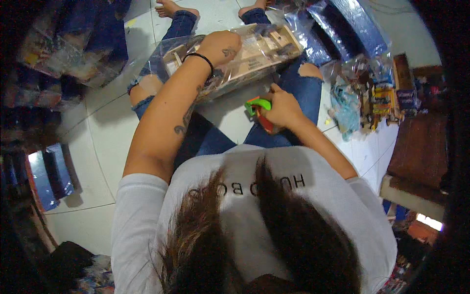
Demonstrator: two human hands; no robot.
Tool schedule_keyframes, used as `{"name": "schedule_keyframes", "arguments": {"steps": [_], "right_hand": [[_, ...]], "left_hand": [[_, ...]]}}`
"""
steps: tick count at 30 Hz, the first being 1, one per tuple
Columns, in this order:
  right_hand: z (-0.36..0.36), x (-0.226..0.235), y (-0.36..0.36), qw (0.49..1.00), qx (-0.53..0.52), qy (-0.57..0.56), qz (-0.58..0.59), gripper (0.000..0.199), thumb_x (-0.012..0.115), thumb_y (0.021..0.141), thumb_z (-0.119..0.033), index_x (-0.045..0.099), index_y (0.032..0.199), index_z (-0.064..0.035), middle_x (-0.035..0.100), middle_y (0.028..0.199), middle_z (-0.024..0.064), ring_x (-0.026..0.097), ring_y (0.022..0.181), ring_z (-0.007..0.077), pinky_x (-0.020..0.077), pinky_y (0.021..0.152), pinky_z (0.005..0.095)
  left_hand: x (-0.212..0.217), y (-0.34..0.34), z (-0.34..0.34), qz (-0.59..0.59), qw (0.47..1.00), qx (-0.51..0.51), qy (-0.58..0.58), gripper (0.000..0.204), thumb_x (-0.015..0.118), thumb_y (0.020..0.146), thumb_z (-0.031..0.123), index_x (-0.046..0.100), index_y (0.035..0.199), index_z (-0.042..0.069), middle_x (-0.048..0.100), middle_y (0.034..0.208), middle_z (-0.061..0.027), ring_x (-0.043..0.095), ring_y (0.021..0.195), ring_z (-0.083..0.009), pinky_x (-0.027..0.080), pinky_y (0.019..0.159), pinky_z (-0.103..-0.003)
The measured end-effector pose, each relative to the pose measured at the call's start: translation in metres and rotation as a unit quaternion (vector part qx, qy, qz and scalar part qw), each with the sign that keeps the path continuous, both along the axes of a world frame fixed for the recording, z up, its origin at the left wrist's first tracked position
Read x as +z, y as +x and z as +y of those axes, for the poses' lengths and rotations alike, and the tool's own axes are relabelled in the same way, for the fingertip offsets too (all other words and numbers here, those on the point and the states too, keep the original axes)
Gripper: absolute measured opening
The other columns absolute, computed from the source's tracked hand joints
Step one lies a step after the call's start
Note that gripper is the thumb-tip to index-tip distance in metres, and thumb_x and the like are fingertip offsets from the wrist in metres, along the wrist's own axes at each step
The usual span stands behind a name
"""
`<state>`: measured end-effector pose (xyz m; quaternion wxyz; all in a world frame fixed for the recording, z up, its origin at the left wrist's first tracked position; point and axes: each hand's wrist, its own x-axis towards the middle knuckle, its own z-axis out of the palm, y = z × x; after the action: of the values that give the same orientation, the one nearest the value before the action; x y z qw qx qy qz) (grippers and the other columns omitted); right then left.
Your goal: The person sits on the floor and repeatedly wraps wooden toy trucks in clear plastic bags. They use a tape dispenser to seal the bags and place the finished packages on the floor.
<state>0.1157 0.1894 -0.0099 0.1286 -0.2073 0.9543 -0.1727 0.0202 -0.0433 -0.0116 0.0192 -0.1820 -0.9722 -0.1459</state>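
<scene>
Across my thighs lies a shallow wooden tray [289, 43] divided into compartments, covered in clear plastic wrap [177, 45] that shines and wrinkles. My left hand [221, 47] rests bent over its top side, curled closed; its fingertips are mostly hidden, so what they pinch does not show. Nearer my body, below the tray's right half, my right hand [281, 109] grips a small green and orange plastic tool [258, 105]. A reddish part shows under that hand. The tool is apart from the tray.
Pale floor tiles [93, 152] surround me. To the right stand a bluish plastic bag [345, 110], yellow packages [384, 101] and a brown seat-like piece [416, 142]. Plastic-wrapped stacks lie at far left [73, 63] and far right [338, 24]. Dark blue shiny pieces [51, 176] sit left.
</scene>
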Motion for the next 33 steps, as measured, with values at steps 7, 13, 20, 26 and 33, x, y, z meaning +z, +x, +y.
{"name": "schedule_keyframes", "arguments": {"steps": [7, 13, 20, 26, 33], "right_hand": [[0.152, 0.0, 0.03, 0.906, -0.169, -0.197, 0.333, 0.05, 0.059, 0.071, -0.007, 0.059, 0.12, 0.0006, 0.052, 0.116, 0.0182, 0.055, 0.107, 0.0325, 0.0425, 0.095, 0.0421], [0.265, -0.165, 0.022, 0.7, -0.58, -0.361, 0.209, 0.042, 0.063, 0.083, -0.014, 0.058, 0.122, 0.0, 0.058, 0.111, 0.0113, 0.056, 0.094, 0.0207, 0.0434, 0.089, 0.0338], [0.185, -0.113, 0.006, 0.823, -0.461, -0.109, 0.313, 0.062, 0.064, 0.087, -0.021, 0.037, 0.136, 0.0061, 0.043, 0.137, 0.0206, 0.039, 0.126, 0.0322, 0.0307, 0.106, 0.0432], [-0.052, -0.061, 0.019, 0.947, -0.042, -0.317, 0.034, 0.103, 0.068, 0.082, -0.04, 0.003, 0.144, 0.0116, 0.0, 0.151, 0.0329, 0.002, 0.141, 0.0462, 0.0083, 0.114, 0.051], [-0.063, -0.075, -0.081, 0.809, -0.087, -0.578, 0.058, 0.091, 0.035, 0.09, -0.064, 0.012, 0.147, 0.0042, 0.011, 0.154, 0.0221, 0.013, 0.142, 0.0338, 0.0134, 0.114, 0.0417]], "left_hand": [[0.018, 0.015, 0.006, 0.061, 0.997, 0.011, -0.046, 0.03, 0.05, 0.089, 0.025, 0.062, 0.083, -0.002, 0.063, 0.096, -0.0228, 0.06, 0.094, -0.0404, 0.048, 0.08, -0.046], [0.009, -0.022, 0.006, 0.022, 0.997, -0.057, 0.049, 0.037, 0.052, 0.088, 0.02, 0.054, 0.115, -0.005, 0.059, 0.112, -0.0253, 0.055, 0.108, -0.0409, 0.045, 0.092, -0.044], [0.013, -0.081, 0.009, -0.272, 0.962, -0.028, -0.011, 0.054, 0.037, 0.098, 0.047, 0.05, 0.129, 0.005, 0.063, 0.11, -0.0168, 0.063, 0.089, -0.0311, 0.049, 0.084, -0.039], [-0.001, -0.085, -0.013, -0.556, 0.8, 0.087, 0.21, 0.082, 0.037, 0.086, 0.074, 0.044, 0.138, 0.011, 0.054, 0.13, -0.0143, 0.055, 0.112, -0.0251, 0.043, 0.095, -0.038], [0.0, -0.049, -0.052, -0.333, 0.829, 0.226, 0.388, 0.088, 0.027, 0.086, 0.077, 0.047, 0.134, 0.007, 0.056, 0.126, -0.0108, 0.053, 0.114, -0.0209, 0.041, 0.097, -0.037]]}}
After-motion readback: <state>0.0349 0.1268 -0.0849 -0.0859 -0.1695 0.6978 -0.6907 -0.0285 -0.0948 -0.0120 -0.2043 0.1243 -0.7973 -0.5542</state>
